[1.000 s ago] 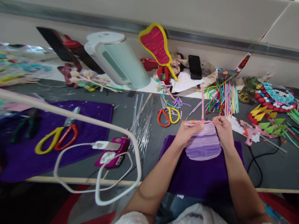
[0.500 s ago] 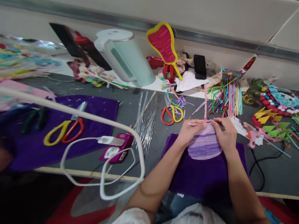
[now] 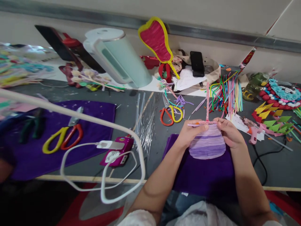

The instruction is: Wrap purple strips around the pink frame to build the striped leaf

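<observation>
Between my hands is a fan-shaped craft piece (image 3: 207, 144) made of rows of lilac and purple pipe cleaners, with its rounded end towards me. A twisted pink pipe-cleaner stem (image 3: 207, 103) rises from its far edge. My left hand (image 3: 194, 131) pinches the far left edge, thumb on top, beside a loose lilac pipe-cleaner end. At the far right edge, the thumb and fingers of my right hand (image 3: 228, 130) are closed on the same piece. Beneath it lies a folded purple cloth (image 3: 207, 179).
Scissors (image 3: 172, 114) and thin metal wires (image 3: 150, 122) lie left of my hands. A pink glue gun (image 3: 255, 133) with a black cord is at right. Behind are pipe cleaners (image 3: 231, 94), a phone (image 3: 197, 64) and a kettle (image 3: 124, 59). A white curved bar (image 3: 113, 124) crosses the left side.
My right hand has shifted slightly right and turned, its fingers bunching closer at the piece's far right edge. My left hand keeps its pinch. The camera view has shifted a little.
</observation>
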Tool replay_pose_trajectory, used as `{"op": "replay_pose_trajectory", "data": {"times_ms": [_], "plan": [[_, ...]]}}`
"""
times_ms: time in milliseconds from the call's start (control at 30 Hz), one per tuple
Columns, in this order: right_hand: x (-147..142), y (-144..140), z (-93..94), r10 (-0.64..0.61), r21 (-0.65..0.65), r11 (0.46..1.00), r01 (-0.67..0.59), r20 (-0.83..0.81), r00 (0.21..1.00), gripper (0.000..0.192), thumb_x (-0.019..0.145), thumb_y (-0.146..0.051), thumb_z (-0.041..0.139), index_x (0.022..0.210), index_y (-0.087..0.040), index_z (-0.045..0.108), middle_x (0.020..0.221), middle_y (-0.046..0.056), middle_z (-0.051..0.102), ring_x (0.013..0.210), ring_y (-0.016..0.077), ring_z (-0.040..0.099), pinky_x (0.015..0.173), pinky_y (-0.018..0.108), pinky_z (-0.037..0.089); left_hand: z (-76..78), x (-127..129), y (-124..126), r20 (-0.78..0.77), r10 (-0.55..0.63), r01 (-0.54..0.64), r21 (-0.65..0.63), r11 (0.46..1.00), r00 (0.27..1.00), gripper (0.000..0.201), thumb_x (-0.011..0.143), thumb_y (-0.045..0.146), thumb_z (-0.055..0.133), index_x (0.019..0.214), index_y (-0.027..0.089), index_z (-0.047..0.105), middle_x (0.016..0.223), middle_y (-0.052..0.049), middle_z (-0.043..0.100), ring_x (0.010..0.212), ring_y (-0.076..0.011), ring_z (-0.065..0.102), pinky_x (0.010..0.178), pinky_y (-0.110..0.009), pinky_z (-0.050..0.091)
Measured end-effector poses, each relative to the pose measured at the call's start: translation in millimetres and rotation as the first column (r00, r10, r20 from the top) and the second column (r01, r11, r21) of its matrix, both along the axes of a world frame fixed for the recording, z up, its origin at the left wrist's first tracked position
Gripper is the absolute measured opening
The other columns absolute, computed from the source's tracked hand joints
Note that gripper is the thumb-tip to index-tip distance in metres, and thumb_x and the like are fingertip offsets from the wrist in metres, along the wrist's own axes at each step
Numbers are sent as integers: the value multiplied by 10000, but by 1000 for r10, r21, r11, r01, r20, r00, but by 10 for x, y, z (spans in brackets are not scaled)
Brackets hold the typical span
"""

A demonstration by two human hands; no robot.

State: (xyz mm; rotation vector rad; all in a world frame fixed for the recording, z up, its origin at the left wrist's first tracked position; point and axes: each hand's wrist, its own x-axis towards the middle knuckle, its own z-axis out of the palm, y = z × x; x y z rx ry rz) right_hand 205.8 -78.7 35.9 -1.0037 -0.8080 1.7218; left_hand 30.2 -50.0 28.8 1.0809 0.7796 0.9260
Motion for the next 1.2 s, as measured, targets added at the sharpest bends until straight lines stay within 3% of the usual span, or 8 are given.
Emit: {"op": "replay_pose_trajectory", "data": {"times_ms": [133,333,533,667,833,967,1067,1200], "plan": [[-5,7,-7,-36,-23,999,36,9,999,325,632,-422,802,800,-195,642,658,-31,607,537,96,491,525,217,369,-30,3,10,-25,34,-34,2,999,999,231,641,326,796,723,121,725,596,3,571,556,-96,452,545,-239,330],[12,-11,-10,-115,44,993,109,184,976,284,677,-415,774,799,-177,676,643,-33,607,542,86,483,524,211,360,-80,18,24,-61,81,-82,-17,996,995,238,619,328,809,710,123,728,576,4,572,534,-94,440,530,-242,323],[22,-6,-4,-28,-40,999,28,-4,1000,279,657,-359,796,826,-179,667,670,-19,622,561,94,519,541,211,390,-83,22,8,-60,75,-76,-7,997,995,233,634,326,800,723,123,729,588,-1,591,542,-97,465,541,-241,349],[2,-9,-4,6,-20,1000,-7,-47,999,273,681,-377,777,821,-181,648,660,-27,599,547,86,498,536,209,372,-94,25,4,-59,86,-87,-2,996,995,224,635,314,800,740,128,732,597,0,597,552,-99,475,552,-240,355],[-110,-42,-6,-114,120,988,93,183,976,295,706,-429,740,747,-195,566,588,-62,487,507,76,392,501,211,291,-92,36,-8,-75,80,-78,37,996,994,209,644,316,790,690,128,710,588,13,571,549,-87,446,542,-228,327],[-176,-50,-15,-302,341,929,145,472,828,272,723,-386,708,694,-194,517,618,-52,474,566,96,421,546,228,326,-80,40,-16,-86,63,-58,66,996,994,216,656,326,780,700,124,716,595,8,571,556,-93,453,547,-229,334],[-169,-61,7,-452,518,850,99,619,642,180,785,-336,630,715,-194,545,690,-16,547,668,134,509,655,266,401,-74,37,-19,-104,81,-73,79,994,991,211,657,325,780,710,128,725,600,4,578,555,-96,454,544,-230,333],[-122,-94,66,-616,673,739,-22,689,382,102,820,-294,582,774,-204,596,803,36,617,823,190,575,785,328,431,-78,28,-21,-129,99,-87,94,992,987,214,671,323,772,769,134,747,640,-11,615,574,-106,477,559,-236,349]]}}
